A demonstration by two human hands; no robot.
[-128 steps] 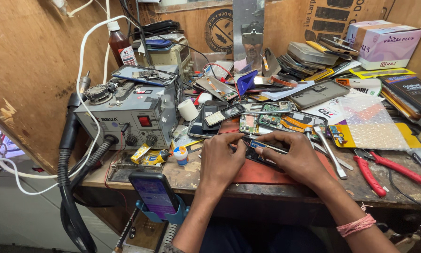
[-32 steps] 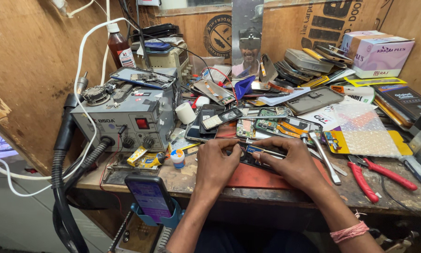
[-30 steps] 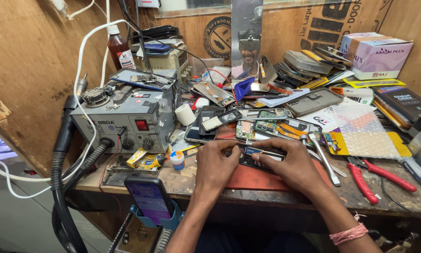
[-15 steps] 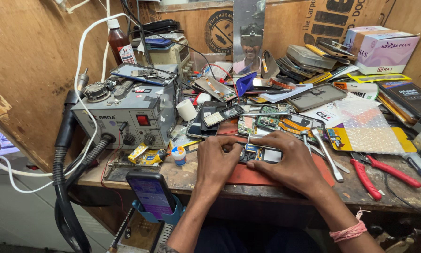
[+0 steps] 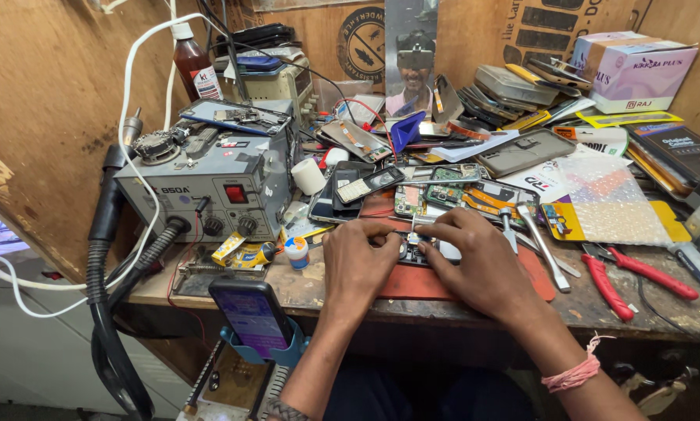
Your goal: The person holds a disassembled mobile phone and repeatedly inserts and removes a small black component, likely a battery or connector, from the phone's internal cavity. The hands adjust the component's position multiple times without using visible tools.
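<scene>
Both the left hand (image 5: 359,261) and right hand (image 5: 474,257) pinch the opened phone (image 5: 424,251) on the red mat (image 5: 412,282). Excess finger pressure risks cracking its exposed board; nearby tweezers (image 5: 543,245) could snag.

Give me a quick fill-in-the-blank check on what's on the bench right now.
1. Both hands, the left hand and the right hand, work on a small opened device that lies on a ____ mat.
2. The pliers to the right of the mat have ____ handles.
3. The grey rework station stands to the ____ of the hands.
4. The lit phone sits in a ____ holder.

Missing words: red; red; left; blue
</scene>
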